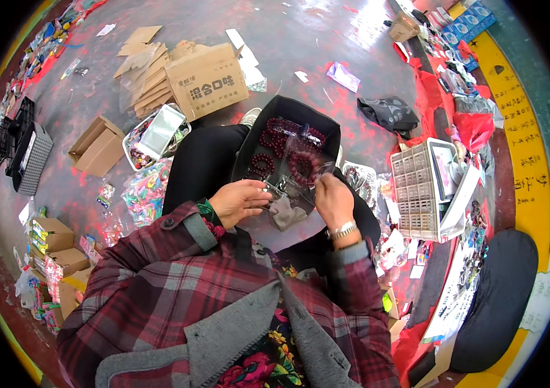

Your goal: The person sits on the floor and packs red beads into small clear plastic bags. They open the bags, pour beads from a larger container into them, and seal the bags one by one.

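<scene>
A black fabric box (334,126) rests on my lap between my knees, with several dark red bead bracelets inside. One round bead bracelet (262,165) lies in its near left part. My right hand (335,202), closed and slightly blurred, grips the edge of a clear plastic bag (307,145); a dark red bead bracelet (303,168) shows in or behind the film. My left hand (241,202) is closed at the box's near edge, thumb and fingers pinched at something small and shiny that I cannot make out. Below the fingertips hangs a crumpled grey cloth piece (286,214).
Cardboard boxes (207,81) and flattened card lie ahead to the left. Closer stand an open carton (97,145) and a white tub (134,145) of small goods. At right are a beige plastic basket (412,191), a black bag (388,113) and a black cushioned seat (498,301).
</scene>
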{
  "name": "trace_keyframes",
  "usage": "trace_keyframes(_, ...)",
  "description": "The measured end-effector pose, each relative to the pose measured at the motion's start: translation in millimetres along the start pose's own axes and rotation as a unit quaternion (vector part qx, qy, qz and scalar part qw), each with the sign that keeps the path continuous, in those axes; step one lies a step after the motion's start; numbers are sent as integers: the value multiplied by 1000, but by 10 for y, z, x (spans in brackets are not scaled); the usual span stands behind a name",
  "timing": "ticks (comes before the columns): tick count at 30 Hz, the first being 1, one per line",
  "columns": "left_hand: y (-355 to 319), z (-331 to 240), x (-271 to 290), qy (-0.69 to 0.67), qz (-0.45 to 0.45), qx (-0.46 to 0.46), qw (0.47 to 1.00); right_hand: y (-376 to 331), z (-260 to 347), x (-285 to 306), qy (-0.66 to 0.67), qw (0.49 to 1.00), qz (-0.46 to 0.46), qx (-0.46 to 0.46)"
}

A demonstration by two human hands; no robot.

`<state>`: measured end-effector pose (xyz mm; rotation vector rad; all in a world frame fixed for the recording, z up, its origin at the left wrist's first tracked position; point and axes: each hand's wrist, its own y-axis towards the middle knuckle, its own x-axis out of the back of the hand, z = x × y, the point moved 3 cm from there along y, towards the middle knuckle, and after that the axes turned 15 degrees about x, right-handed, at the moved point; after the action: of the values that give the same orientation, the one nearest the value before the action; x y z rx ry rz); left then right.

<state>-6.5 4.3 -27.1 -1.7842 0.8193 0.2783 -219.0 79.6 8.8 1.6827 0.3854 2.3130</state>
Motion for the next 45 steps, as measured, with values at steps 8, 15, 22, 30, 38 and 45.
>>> trace_keyframes(8,112,31,85,20,57,14,998,27,-297,-154,1,974,203,-104)
trace_keyframes(15,129,44,66,49,70,26,996,-55,-321,-463,-10,956,286,-68)
trace_keyframes(22,108,92,77,43,52,33,997,18,-253,-320,29,966,227,-119)
trace_keyframes(30,171,96,92,32,18,61,997,40,-277,-285,207,962,71,-164)
trace_keyframes(38,149,-23,-14,-138,109,-71,982,-3,324,-324,652,695,-137,-272)
trace_keyframes(45,201,-69,137,-210,155,-164,951,-238,667,-599,676,681,-15,-280)
